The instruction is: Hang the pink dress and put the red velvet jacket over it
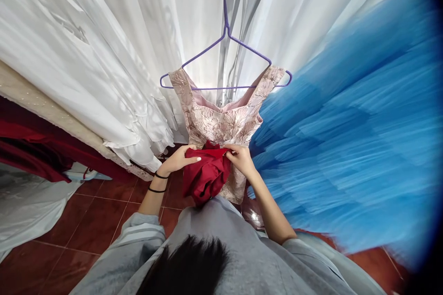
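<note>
A pink-gold floral brocade dress [221, 122] hangs by its wide straps from a purple hanger [204, 52]. In front of its waist a bunched piece of red fabric [206, 177] is spread between my hands. My left hand [178, 159] pinches the fabric's left top edge, thumb lying along the front. At the right top edge my right hand [240, 157] is closed on the same fabric, fingertips curled in. The red fabric covers part of the dress's waist and skirt. Whether it is fastened to the dress I cannot tell.
White draped fabric [104, 55] hangs behind and to the left. A large blue tulle skirt [360, 138] fills the right side, close to my right arm. Dark red cloth [32, 147] hangs at far left. Reddish tiles [93, 221] cover the floor.
</note>
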Tool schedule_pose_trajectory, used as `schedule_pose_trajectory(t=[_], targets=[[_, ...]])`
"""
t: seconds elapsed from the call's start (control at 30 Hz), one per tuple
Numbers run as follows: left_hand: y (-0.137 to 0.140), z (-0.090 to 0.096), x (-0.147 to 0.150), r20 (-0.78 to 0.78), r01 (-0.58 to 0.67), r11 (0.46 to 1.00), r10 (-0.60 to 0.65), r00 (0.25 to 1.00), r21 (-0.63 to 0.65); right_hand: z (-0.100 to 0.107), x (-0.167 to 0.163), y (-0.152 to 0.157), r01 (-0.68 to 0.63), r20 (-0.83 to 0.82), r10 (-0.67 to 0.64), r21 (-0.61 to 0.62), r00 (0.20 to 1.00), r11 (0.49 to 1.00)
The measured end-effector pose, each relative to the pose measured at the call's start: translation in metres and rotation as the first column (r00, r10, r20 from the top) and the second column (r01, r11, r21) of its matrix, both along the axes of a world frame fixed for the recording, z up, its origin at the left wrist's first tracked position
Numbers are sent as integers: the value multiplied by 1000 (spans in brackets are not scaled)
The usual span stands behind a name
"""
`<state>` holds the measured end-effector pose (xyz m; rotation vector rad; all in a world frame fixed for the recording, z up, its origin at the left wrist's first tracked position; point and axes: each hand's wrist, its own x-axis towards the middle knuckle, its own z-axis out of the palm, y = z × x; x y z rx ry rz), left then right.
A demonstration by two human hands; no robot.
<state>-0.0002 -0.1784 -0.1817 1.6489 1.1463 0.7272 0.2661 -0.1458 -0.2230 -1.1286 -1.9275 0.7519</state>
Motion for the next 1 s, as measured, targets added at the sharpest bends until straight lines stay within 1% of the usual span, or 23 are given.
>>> schedule_pose_trajectory(t=[0.07,0.1,0.13,0.17,0.23,0.27,0.3,0.33,0.37,0.4,0.5,0.53,0.57,0.63,0.67,0.73,0.8,0.83,0.9,0.93,0.97,1.0], targets=[[-2,6,8,-1,-59,996,59,998,62,7,0,-6,44,-30,-43,42,999,998],[-3,8,13,-9,-112,987,114,993,113,10,-1,-9,41,-52,-39,42,998,998],[-4,10,19,-26,-177,968,185,982,175,13,-4,-13,9,-81,-7,22,997,1000],[-5,11,25,-43,-245,936,263,964,253,15,-9,-16,-44,-112,43,-12,993,999],[-6,15,36,-46,-331,836,388,920,437,17,-20,-22,-143,-140,132,-72,981,987],[-6,16,40,-26,-343,783,415,909,519,18,-26,-24,-162,-125,151,-86,981,983],[-7,18,43,2,-341,744,415,910,574,18,-31,-25,-159,-93,150,-91,984,983],[-8,19,45,33,-339,725,401,916,600,20,-35,-24,-140,-52,135,-90,989,986],[-9,20,45,55,-341,725,387,920,599,23,-36,-23,-119,-19,117,-86,993,989],[-9,20,44,55,-341,742,381,923,577,27,-36,-20,-104,-11,104,-80,995,991],[-12,21,33,-38,-328,802,398,917,499,53,-24,-11,-91,-97,88,-22,991,996],[-13,21,29,-78,-299,832,375,924,467,64,-17,-8,-70,-134,72,17,988,997],[-14,20,25,-105,-250,872,321,941,421,75,-11,-6,-45,-152,55,64,987,997],[-15,12,20,-141,-79,953,125,982,294,97,-1,-4,18,-118,6,194,993,981],[-14,5,19,-158,29,975,6,987,222,106,3,-3,46,-77,-26,273,997,961],[-12,-17,20,-206,200,976,-178,962,89,120,10,-1,79,20,-96,420,995,904],[-9,-47,23,-265,277,960,-276,924,-31,130,17,1,133,75,-202,529,976,838],[-7,-62,26,-276,279,957,-291,916,-82,133,21,3,167,85,-260,568,962,806],[-5,-90,29,-268,240,961,-270,925,-140,137,34,8,241,87,-375,630,923,738],[-4,-99,29,-263,206,967,-240,935,-149,136,42,10,263,99,-425,654,900,710],[-3,-105,28,-273,160,977,-194,942,-141,134,51,12,264,135,-465,671,875,693],[-3,-106,25,-304,106,988,-137,943,-114,130,61,15,239,202,-489,678,849,695]])
